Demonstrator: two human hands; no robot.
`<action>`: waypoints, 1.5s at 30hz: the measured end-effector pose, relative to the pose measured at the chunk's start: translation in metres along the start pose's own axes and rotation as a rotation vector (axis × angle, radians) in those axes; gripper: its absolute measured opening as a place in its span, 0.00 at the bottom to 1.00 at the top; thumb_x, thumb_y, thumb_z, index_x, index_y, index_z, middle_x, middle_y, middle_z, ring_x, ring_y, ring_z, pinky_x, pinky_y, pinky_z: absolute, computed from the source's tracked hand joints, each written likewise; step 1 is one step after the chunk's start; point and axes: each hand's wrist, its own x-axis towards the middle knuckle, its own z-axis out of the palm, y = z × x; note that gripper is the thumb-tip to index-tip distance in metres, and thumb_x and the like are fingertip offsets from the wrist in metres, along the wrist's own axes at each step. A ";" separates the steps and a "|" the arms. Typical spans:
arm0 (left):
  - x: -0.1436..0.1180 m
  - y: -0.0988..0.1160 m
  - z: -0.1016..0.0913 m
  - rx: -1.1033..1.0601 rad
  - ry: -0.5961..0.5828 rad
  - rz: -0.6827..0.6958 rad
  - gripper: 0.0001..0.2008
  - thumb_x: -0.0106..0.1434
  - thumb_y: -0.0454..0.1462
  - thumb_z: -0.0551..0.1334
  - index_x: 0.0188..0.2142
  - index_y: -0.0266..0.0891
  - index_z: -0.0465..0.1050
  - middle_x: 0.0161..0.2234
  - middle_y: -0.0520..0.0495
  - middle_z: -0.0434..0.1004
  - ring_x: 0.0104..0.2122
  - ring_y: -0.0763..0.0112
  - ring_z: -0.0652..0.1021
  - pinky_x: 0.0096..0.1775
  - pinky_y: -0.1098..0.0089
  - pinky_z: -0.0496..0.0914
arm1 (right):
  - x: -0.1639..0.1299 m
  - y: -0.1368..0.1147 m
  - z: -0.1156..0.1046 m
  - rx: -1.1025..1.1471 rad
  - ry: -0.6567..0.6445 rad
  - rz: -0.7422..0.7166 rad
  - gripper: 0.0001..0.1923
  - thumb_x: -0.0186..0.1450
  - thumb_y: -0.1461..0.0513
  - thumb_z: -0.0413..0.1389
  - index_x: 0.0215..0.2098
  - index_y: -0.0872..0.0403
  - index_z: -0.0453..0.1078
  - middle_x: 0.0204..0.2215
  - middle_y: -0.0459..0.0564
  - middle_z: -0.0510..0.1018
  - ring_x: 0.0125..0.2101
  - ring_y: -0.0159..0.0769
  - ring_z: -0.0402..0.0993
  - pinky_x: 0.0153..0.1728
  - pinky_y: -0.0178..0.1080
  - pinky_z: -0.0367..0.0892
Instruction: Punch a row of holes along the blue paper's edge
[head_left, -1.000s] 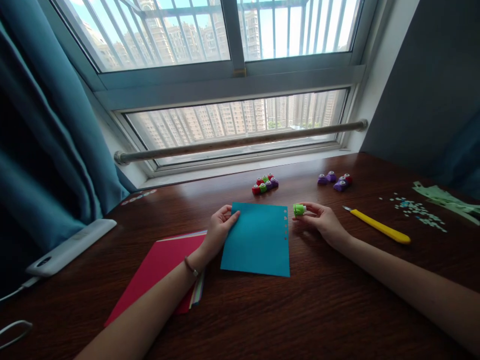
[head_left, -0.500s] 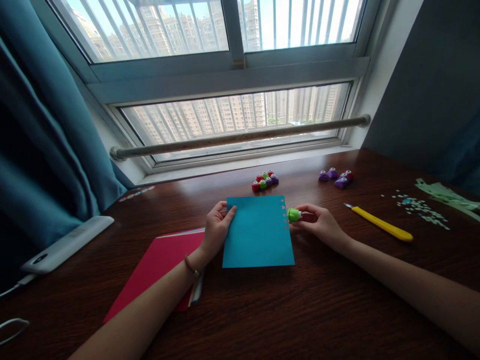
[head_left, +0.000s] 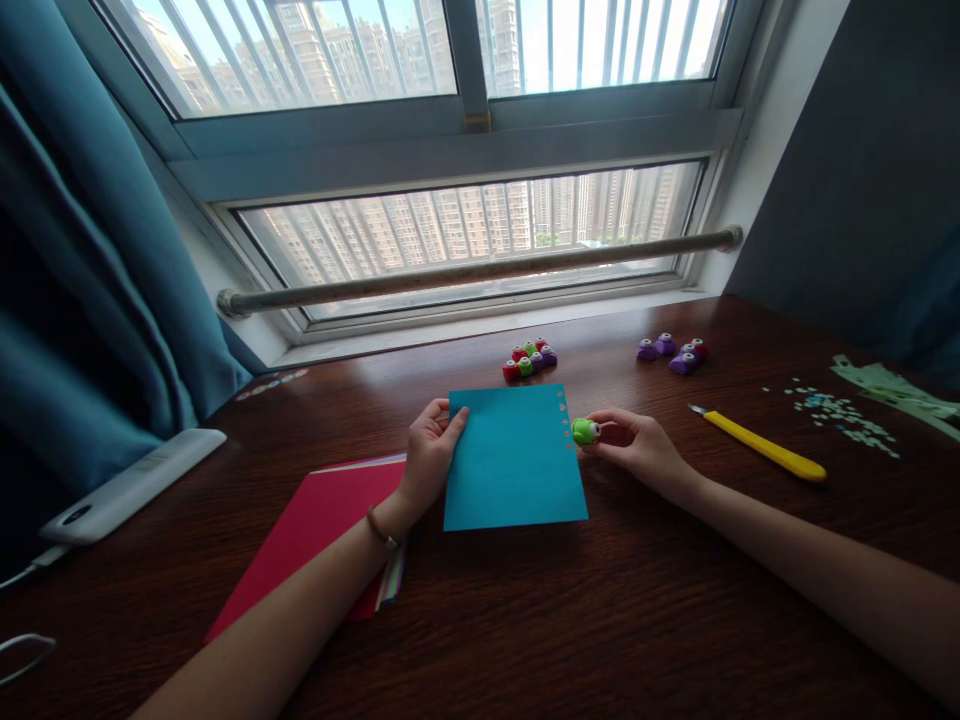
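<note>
A blue paper sheet [head_left: 514, 460] lies on the dark wooden table [head_left: 600, 620], with a row of small punched holes along its right edge. My left hand [head_left: 429, 455] pinches the sheet's upper left edge, thumb on top. My right hand [head_left: 637, 445] holds a small green paper punch [head_left: 583, 431] pressed against the sheet's right edge, just below the holes.
A red-topped paper stack [head_left: 322, 525] lies left of the sheet. Small coloured punches [head_left: 529, 362] sit behind it, purple and red punches [head_left: 671, 354] further right. A yellow craft knife [head_left: 761, 450], paper confetti [head_left: 844, 418] and green scraps [head_left: 892, 388] lie right. A white device [head_left: 127, 485] rests at left.
My right hand brought the green punch leftward from beside the sheet onto its right edge. The sheet shifted slightly and the camera tilted a little.
</note>
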 end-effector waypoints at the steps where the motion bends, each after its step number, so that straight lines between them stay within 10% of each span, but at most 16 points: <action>1: 0.000 0.000 0.000 0.003 -0.001 -0.001 0.14 0.55 0.43 0.65 0.33 0.38 0.65 0.20 0.54 0.71 0.16 0.78 0.68 0.18 0.79 0.62 | 0.000 0.000 0.000 -0.002 -0.002 -0.005 0.19 0.52 0.59 0.64 0.40 0.56 0.69 0.36 0.52 0.77 0.37 0.42 0.75 0.41 0.43 0.71; 45: -0.005 -0.004 0.004 0.244 -0.019 0.056 0.12 0.59 0.43 0.60 0.30 0.39 0.59 0.19 0.57 0.62 0.15 0.80 0.61 0.17 0.79 0.54 | -0.002 -0.009 0.000 -0.240 -0.145 -0.144 0.17 0.56 0.59 0.60 0.44 0.52 0.73 0.40 0.50 0.75 0.35 0.36 0.74 0.39 0.38 0.72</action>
